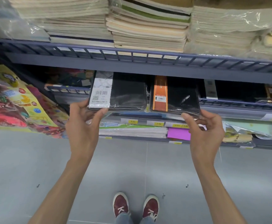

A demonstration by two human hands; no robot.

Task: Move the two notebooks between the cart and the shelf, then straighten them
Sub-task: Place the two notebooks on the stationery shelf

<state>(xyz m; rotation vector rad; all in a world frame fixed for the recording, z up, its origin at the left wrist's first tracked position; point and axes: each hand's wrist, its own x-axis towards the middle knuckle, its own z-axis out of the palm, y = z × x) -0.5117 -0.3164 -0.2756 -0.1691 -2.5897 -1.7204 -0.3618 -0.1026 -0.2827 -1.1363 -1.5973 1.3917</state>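
— Where were the two notebooks?

— Side by side at the lip of the dark grey metal shelf (232,112). The left hand (83,120) pinched the black shrink-wrapped notebook with the white barcode band (125,94), thumb on its near edge. The right hand (203,125) gripped the black wrapped notebook with the orange band (180,97) the same way.

— Were they resting on the shelf?

— I couldn't tell. No cart was in view.

— How was the step best done?

— My judgement was to slide both in level over the wire rail (238,103), near edges flush, minding the slippery wrap.
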